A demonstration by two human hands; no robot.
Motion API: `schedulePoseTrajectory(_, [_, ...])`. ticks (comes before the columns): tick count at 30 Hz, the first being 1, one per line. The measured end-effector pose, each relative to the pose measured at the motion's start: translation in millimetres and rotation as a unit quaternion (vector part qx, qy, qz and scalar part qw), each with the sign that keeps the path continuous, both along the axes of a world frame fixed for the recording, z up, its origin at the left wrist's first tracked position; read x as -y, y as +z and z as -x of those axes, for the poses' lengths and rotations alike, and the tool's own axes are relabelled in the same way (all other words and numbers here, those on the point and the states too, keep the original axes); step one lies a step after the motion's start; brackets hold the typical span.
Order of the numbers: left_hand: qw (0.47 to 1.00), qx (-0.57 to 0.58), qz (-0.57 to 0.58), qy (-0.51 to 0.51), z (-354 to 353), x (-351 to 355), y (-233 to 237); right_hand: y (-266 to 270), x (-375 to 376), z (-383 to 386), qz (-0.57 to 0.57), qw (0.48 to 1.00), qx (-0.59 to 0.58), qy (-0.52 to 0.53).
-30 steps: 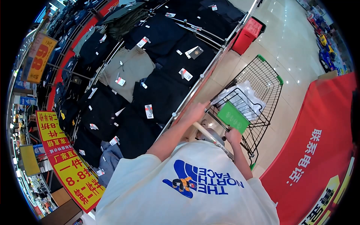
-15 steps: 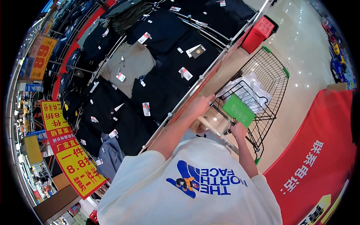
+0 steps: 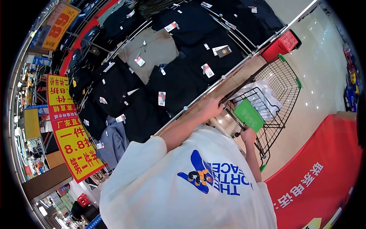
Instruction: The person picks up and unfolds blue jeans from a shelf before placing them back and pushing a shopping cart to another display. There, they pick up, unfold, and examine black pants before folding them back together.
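Note:
My left hand (image 3: pixel 212 107) is wrapped round the near left end of the shopping cart handle (image 3: pixel 233 116). Lower and to the right, my right hand (image 3: pixel 248 135) grips the other end of that handle. A green plate (image 3: pixel 248 115) is fixed to the cart between and just beyond my hands. The black wire cart (image 3: pixel 284 110) has green corner pieces, and a white, plastic-wrapped item (image 3: pixel 259 94) lies inside it.
Dark folded clothes (image 3: pixel 183 80) with tags lie on a rack at the left, edged by a metal rail (image 3: pixel 223 77). Ahead stands a red bin (image 3: pixel 281 45). A red-covered table (image 3: pixel 312 168) is at the right. Yellow-red signs (image 3: pixel 74 143) hang at the far left.
The rack, cart and both hands appear shifted right in the view, and the red-covered table sits lower. Both hands still hold the cart handle.

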State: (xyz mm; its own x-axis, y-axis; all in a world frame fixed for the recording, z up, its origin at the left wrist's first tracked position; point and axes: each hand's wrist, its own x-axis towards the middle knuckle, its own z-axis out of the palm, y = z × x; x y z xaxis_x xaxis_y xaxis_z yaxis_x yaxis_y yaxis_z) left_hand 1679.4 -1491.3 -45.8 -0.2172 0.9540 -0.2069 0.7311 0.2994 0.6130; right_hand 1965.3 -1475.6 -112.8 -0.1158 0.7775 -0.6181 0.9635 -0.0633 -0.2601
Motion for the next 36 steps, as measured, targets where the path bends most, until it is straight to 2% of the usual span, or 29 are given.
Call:
schedulePoseTrajectory(1, [1.0,0.0,-0.002,0.002,9.2,8.6,-0.7,1.1,1.6,2.0,-0.003,1.0,-0.003,0.003])
schedulePoseTrajectory(3, [0.985,0.05,-0.123,0.11,38.4,25.2,-3.3,4.2,1.4,8.2,0.002,1.0,0.0,0.001])
schedulePoseTrajectory(5, [0.956,0.091,-0.155,0.234,76.5,39.7,-1.7,6.3,4.5,14.0,0.004,1.0,0.004,0.001])
schedulePoseTrajectory(7, [0.93,0.03,-0.188,0.314,125.9,60.5,-19.0,1.6,4.6,17.8,-0.001,1.0,0.008,-0.007])
schedulePoseTrajectory(9, [0.909,-0.05,-0.179,0.373,175.0,82.9,-38.8,0.9,5.4,20.2,-0.005,1.0,0.005,0.003])
schedulePoseTrajectory(11, [0.883,-0.159,-0.113,0.427,205.5,95.3,-47.8,-7.0,5.5,24.5,-0.002,1.0,0.002,0.012])
schedulePoseTrajectory(12, [0.883,-0.133,-0.078,0.442,228.6,103.7,-65.5,-6.7,4.4,29.2,-0.011,1.0,0.004,0.016])
schedulePoseTrajectory(15, [0.887,-0.035,-0.05,0.458,259.0,112.1,-78.2,-10.3,5.8,35.9,-0.02,0.999,0.02,0.03])
schedulePoseTrajectory(19, [0.863,-0.04,-0.052,0.501,272.3,101.1,-81.4,-16.4,1.8,47.6,-0.011,0.999,0.01,0.049])
schedulePoseTrajectory(21, [0.851,0.033,-0.062,0.521,274.8,99.9,-85.7,-19.4,3.9,50.0,-0.019,0.999,0.006,0.05])
schedulePoseTrajectory(23, [0.842,0.039,-0.069,0.534,285.1,100.0,-94.5,-22.0,5.7,50.1,-0.023,0.998,0.004,0.052])
schedulePoseTrajectory(25, [0.824,0.171,-0.051,0.537,300.3,107.3,-107.1,-29.1,7.5,54.1,0.006,0.999,0.013,0.053])
schedulePoseTrajectory(26, [0.796,0.211,-0.073,0.562,302.9,106.1,-111.8,-28.5,7.3,57.2,0.005,0.998,0.014,0.054])
schedulePoseTrajectory(27, [0.795,0.216,-0.077,0.561,304.7,101.9,-98.8,-29.3,8.1,58.9,-0.009,0.999,0.014,0.05])
schedulePoseTrajectory(29, [0.765,0.385,-0.053,0.514,303.8,101.9,-57.6,-27.9,10.7,56.4,-0.022,0.999,0.019,0.044])
schedulePoseTrajectory(31, [0.763,0.397,-0.054,0.507,306.6,102.6,-64.5,-35.8,14.0,57.8,-0.002,0.999,0.008,0.044])
schedulePoseTrajectory(34, [0.672,0.512,-0.106,0.525,301.0,95.0,-59.4,-38.2,18.3,47.0,-0.003,0.997,-0.078,0.013])
schedulePoseTrajectory(35, [0.668,0.516,-0.111,0.525,300.2,94.7,-58.8,-42.3,18.7,40.3,-0.014,0.992,-0.129,0.008])
schedulePoseTrajectory(36, [0.64,0.558,-0.106,0.518,296.7,92.9,-47.9,-36.3,16.0,42.0,0.045,0.987,-0.152,-0.011])
